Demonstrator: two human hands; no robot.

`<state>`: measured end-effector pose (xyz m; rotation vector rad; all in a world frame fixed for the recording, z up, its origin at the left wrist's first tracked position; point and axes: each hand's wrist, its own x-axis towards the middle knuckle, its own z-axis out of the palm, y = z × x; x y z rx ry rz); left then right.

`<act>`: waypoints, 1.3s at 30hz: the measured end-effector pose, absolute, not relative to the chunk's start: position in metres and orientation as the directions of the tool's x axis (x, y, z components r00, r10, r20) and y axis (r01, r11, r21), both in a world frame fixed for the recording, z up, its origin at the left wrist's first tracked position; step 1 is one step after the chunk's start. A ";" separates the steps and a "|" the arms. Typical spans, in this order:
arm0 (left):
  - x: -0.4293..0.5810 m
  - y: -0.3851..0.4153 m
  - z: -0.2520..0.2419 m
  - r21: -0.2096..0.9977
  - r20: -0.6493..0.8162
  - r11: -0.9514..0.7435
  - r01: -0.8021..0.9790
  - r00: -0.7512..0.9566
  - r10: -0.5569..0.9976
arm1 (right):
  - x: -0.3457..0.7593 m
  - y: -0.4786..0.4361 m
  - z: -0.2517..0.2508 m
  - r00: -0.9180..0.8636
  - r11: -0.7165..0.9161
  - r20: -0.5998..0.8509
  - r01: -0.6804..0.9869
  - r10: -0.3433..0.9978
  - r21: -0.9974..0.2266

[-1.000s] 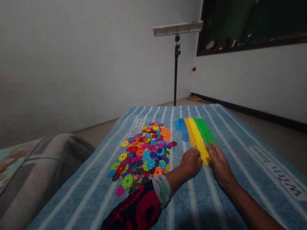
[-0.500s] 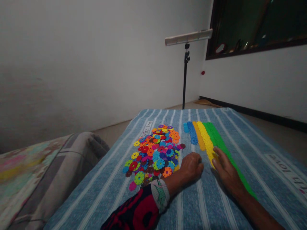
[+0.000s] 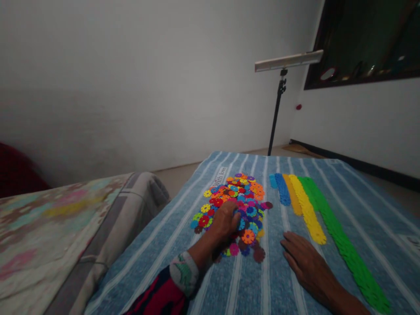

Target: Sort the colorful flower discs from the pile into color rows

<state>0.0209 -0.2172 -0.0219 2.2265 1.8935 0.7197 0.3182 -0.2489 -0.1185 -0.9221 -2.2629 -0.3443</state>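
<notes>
Over a heap of mixed-colour notched plastic discs (image 3: 248,236), my left hand (image 3: 225,219) reaches in with its fingers curled down among them. The fingertips are hidden, so what they pinch does not show. My right hand (image 3: 303,259) rests palm down on the striped cloth, fingers stretched out, with nothing visible in it. It lies between the heap and a row of overlapping yellow discs (image 3: 310,217). Beyond that runs a longer row of green discs (image 3: 349,251). Shorter rows of orange-yellow discs (image 3: 292,197), blue discs (image 3: 283,191) and light blue discs (image 3: 273,180) lie to the left.
A blue striped cloth (image 3: 157,249) covers the work surface. To the left stands a surface with a patterned cover (image 3: 65,227) and a grey draped edge. A lamp (image 3: 288,61) on a black stand is behind the far edge, near the walls and a dark window.
My left hand has moved left from beside the heap onto it. My right hand has drawn back from the yellow row onto the cloth. The camera view has turned left.
</notes>
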 end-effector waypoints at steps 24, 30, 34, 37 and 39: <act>-0.075 -0.208 -0.020 0.325 0.066 0.256 0.910 -0.292 0.954 | 0.322 -0.247 -0.119 -0.445 0.624 0.577 0.767 0.684 -0.149; -0.082 -0.209 -0.028 0.439 0.058 0.244 0.865 -0.298 0.953 | 0.289 -0.245 -0.097 -0.415 0.580 0.551 0.799 0.724 -0.160; -0.086 -0.210 -0.031 0.491 0.090 0.226 0.841 -0.308 0.947 | 0.237 -0.239 -0.075 -0.480 0.679 0.596 0.718 0.644 -0.156; -0.088 -0.210 -0.036 0.549 0.126 0.227 0.804 -0.348 0.929 | 0.185 -0.230 -0.056 -0.532 0.741 0.597 0.650 0.601 -0.166; -0.090 -0.208 -0.041 0.603 0.144 0.222 0.766 -0.378 0.914 | 0.149 -0.223 -0.043 -0.595 0.765 0.539 0.625 0.597 -0.157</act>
